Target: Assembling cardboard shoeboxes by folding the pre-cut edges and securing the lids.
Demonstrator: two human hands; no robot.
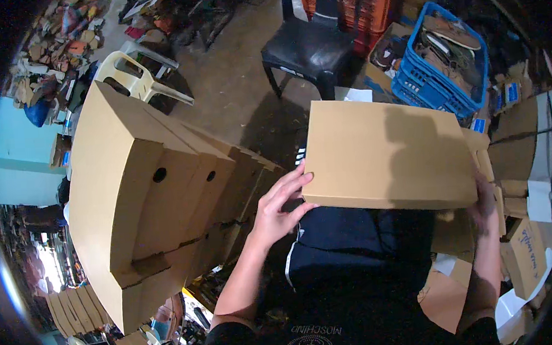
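A closed brown cardboard box (375, 155), shallow and rectangular, is held level above my lap between both hands. My left hand (284, 203) grips its left end, with the thumb under the near corner and the fingers along the side. At the opposite end my right hand (484, 199) holds the box; its fingers are mostly in shadow and partly hidden by the edge. A shadow falls across the right part of the lid.
A tall stack of brown boxes (165, 197) with round holes stands at my left. Ahead are a black chair (310, 49), a cream plastic chair (137, 80) and a blue crate (433, 83) of shoes. Flattened cardboard and boxes (524, 253) crowd the right.
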